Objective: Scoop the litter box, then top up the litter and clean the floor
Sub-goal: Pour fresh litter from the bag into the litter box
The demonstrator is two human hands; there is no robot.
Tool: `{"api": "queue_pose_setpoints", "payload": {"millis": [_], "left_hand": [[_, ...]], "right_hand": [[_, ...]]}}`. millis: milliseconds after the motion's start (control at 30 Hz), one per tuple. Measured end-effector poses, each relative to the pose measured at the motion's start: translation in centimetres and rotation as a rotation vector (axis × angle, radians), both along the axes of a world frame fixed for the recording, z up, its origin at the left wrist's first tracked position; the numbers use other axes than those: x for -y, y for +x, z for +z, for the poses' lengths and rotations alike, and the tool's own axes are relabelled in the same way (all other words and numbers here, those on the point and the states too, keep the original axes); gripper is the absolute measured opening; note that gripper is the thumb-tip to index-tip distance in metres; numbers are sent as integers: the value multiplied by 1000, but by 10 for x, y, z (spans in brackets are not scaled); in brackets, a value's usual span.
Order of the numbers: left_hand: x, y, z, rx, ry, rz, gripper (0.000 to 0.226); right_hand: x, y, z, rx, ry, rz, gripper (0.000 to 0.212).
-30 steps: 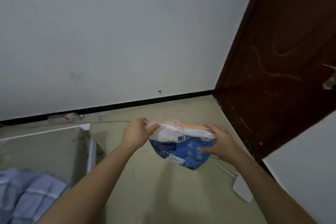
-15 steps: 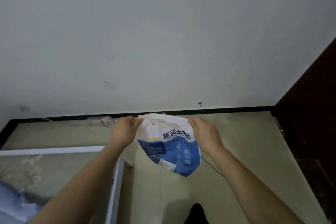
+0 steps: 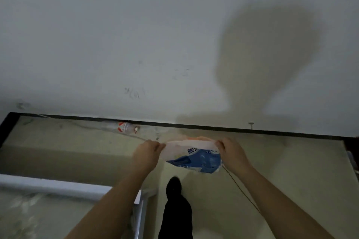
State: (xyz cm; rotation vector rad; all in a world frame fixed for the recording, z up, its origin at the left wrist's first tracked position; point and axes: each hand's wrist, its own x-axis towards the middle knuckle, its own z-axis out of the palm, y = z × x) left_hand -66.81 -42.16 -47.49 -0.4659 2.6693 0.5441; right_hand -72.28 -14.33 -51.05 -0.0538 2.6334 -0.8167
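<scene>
A blue and white litter bag (image 3: 196, 158) with printed characters hangs in front of me above the beige floor. My left hand (image 3: 148, 153) pinches its top left corner and my right hand (image 3: 231, 151) grips its top right corner, stretching the top edge flat between them. The bag tilts so its top faces me. No litter box or scoop is in view.
A white-framed surface (image 3: 58, 186) fills the lower left. An empty plastic bottle (image 3: 124, 127) lies by the black skirting. A thin cable (image 3: 240, 190) runs across the floor on the right. My dark-trousered leg and shoe (image 3: 174, 188) step forward below the bag.
The view has swung left, so the brown door has left the frame. Both hands have moved the bag closer to the wall and pulled its top edge flat and taut.
</scene>
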Motion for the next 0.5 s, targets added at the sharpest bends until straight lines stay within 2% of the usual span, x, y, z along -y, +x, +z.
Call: {"api": "queue_pose_setpoints", "payload": {"millis": [100, 200, 400, 500], "left_hand": [[35, -51, -65, 126, 2, -93, 44], [66, -96, -146, 226, 6, -82, 44], [113, -160, -277, 269, -126, -138, 44], [134, -189, -333, 325, -123, -142, 45]], "right_hand": [[38, -39, -62, 121, -31, -109, 23], [76, -79, -137, 200, -17, -148, 27], [126, -140, -272, 295, 65, -30, 27], [142, -160, -325, 296, 123, -5, 32]]}}
